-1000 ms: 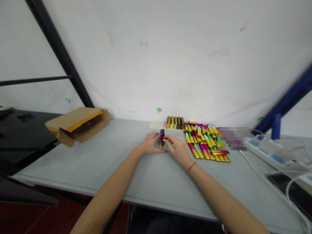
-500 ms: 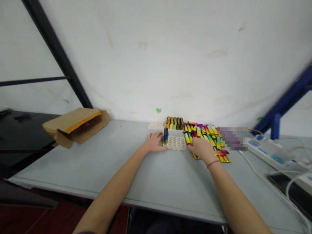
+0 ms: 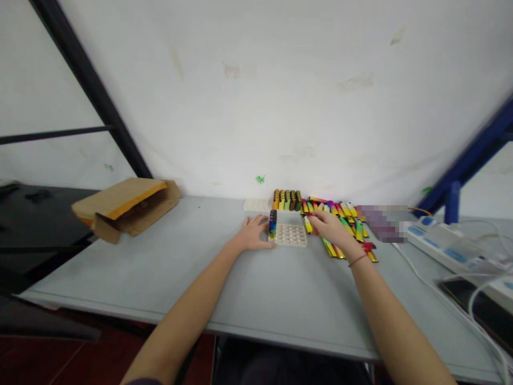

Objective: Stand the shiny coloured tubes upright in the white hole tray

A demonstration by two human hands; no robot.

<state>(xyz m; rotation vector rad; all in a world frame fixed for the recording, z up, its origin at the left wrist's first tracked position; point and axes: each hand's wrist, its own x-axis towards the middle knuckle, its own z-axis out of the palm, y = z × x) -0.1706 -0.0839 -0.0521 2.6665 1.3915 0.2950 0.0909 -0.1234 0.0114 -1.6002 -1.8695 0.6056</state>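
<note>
A white tray with rows of round hollows lies on the table. Along its left side stands one row of blue, dark-topped lighters. My left hand is around the tray's left end, thumb at the near corner and fingers at the far side. To the tray's right, my right hand is closed in a pinch over a pile of shiny, many-coloured lighters. A reddish end shows at its fingertips; the rest is hidden by the fingers. A yellow lighter lies just beside them.
Behind stands a block of upright gold and dark lighters, with another white tray to its left. A torn brown cardboard box lies at left. At right are a power strip, white cables and a dark phone.
My right hand has moved up and slightly right over the pile, uncovering several lighters at its near edge. My left hand stays at the tray.
</note>
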